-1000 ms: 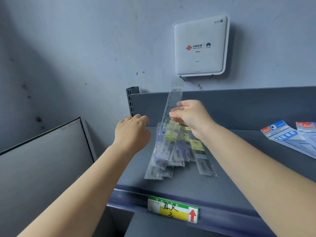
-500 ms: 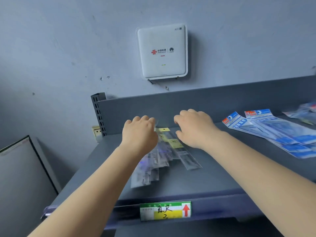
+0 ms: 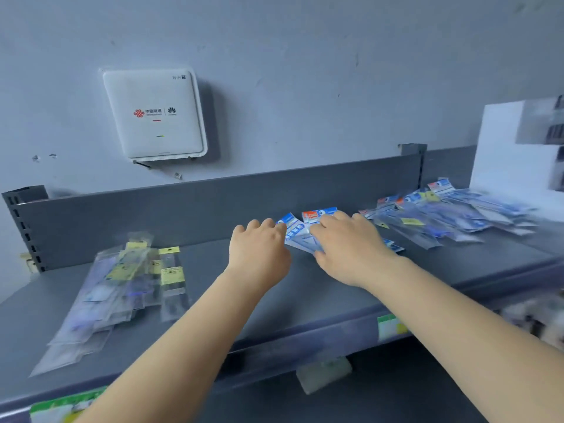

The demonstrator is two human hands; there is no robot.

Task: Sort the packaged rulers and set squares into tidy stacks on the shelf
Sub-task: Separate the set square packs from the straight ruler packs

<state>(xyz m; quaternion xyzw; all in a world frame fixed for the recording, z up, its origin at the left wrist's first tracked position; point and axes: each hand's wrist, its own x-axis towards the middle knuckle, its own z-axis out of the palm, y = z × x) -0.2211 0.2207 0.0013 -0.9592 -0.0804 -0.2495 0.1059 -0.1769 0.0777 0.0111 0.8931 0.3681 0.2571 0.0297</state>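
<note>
Two hands reach over the grey shelf (image 3: 305,303) toward its back wall. Left hand (image 3: 259,251) hovers with fingers curled under, its knuckles just beside a blue-headed packet (image 3: 293,228); whether it holds anything cannot be told. Right hand (image 3: 351,248) lies palm-down on the blue-and-red-headed packets (image 3: 319,215), fingers spread and lightly bent over them. Right of the hands, near the back wall, a loose pile of blue packets (image 3: 442,215) fans out, blurred. Well apart to the left lies a stack of clear ruler packets with yellow labels (image 3: 122,288). On the wall above hangs a white router (image 3: 154,114).
</note>
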